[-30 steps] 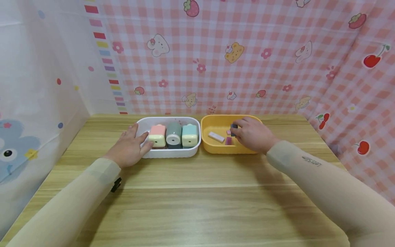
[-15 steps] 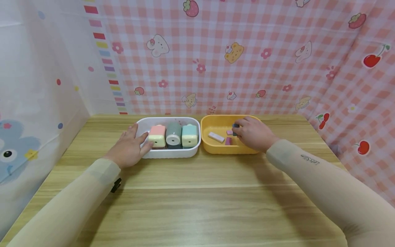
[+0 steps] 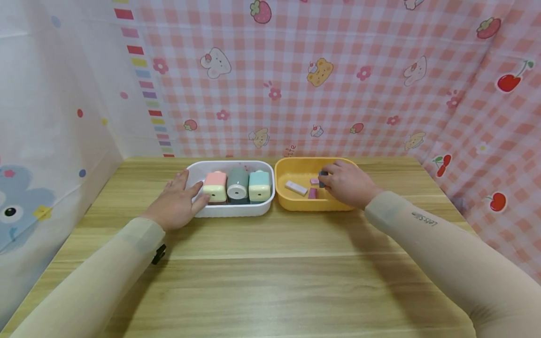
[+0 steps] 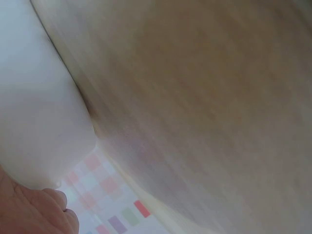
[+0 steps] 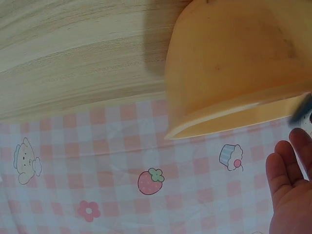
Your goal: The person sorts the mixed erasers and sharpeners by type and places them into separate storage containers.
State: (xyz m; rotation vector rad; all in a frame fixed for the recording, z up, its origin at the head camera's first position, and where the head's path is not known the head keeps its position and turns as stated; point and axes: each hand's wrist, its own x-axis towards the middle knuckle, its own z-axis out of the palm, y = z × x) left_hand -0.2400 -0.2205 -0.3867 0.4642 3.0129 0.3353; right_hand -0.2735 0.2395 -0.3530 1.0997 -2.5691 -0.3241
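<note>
In the head view my left hand [image 3: 176, 201] rests on the left end of the white bin [image 3: 230, 211], fingers spread and fairly straight. Three pencil sharpeners lie side by side inside: a pink-and-cream one [image 3: 215, 180], a grey-green one [image 3: 238, 179] and a teal-and-cream one [image 3: 259, 180]. Over the right half of the yellow bin [image 3: 313, 205], my right hand [image 3: 348, 183] pinches a small dark blue block [image 3: 323, 179], partly hidden by the fingers. A pale lilac bar [image 3: 296, 188], a magenta piece [image 3: 313, 193] and a small pink piece [image 3: 314, 181] lie in that bin.
Both bins stand close together at the back of the wooden table [image 3: 270, 272], near a pink checked curtain [image 3: 270, 108]. A white printed curtain [image 3: 55, 94] hangs at the left. The right wrist view shows the yellow bin's outer wall [image 5: 234, 58].
My right hand has shifted very slightly to the right with the dark blue block, then stayed nearly still. My left hand has not moved.
</note>
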